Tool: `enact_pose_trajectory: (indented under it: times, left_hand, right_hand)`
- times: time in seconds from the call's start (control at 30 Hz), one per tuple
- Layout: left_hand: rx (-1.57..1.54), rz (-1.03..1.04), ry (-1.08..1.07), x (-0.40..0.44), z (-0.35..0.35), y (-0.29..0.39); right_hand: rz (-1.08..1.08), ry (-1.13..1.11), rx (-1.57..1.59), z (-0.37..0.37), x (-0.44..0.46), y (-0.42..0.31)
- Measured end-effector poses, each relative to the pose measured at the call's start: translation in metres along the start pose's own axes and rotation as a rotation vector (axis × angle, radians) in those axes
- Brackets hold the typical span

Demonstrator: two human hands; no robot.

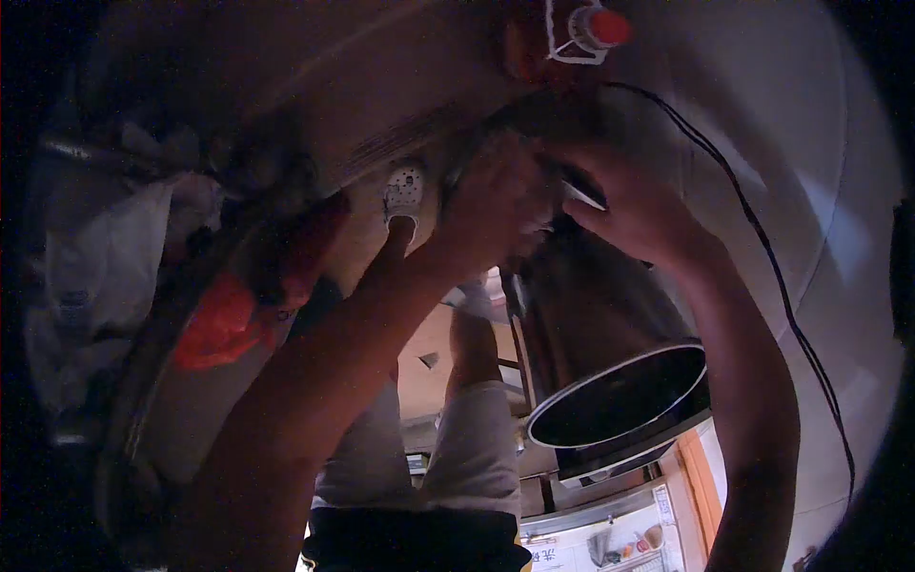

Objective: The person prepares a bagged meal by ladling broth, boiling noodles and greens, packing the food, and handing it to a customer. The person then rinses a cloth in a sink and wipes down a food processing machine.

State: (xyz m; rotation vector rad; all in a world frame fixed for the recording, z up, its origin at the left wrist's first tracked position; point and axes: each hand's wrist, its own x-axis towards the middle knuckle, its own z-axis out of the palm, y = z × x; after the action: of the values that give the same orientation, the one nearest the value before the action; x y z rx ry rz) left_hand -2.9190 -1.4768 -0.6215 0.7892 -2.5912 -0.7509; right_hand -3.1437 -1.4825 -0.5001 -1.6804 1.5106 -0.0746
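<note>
My left hand point(505, 195) is closed, fingers curled, just above the near end of a large dark cylinder point(600, 296) with a pale-rimmed round opening. Whatever lies inside its fingers is hidden in the dim light. Close beside it on the right, my right hand point(624, 195) has its thumb and fingers bent around a small thing with a bright, pale edge point(583, 191). Its kind is too dark to make out. The two hands are nearly touching.
A red-capped bottle point(605, 29) with a white handle stands beyond the hands. On the right runs a black cable point(753, 214). To the left are a red plastic bag point(224, 324) and a whitish plastic bag point(105, 253). A white clog point(405, 191) is on my foot below.
</note>
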Motion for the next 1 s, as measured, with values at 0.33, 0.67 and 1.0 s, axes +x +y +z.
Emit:
enact_pose_trajectory:
  times: [0.33, 0.67, 1.0]
  left_hand:
    - [-0.274, -0.187, -0.267, -0.053, -0.013, 0.015]
    - [-0.567, -0.830, 0.204, -0.042, -0.101, 0.019]
    - [-0.072, 0.241, -0.400, 0.038, 0.002, 0.043]
  right_hand:
    - [0.079, 0.306, 0.004, -0.051, -0.097, -0.044]
    - [0.130, 0.524, 0.314, -0.036, -0.181, -0.078]
    - [0.221, 0.768, 0.148, 0.011, -0.187, -0.081]
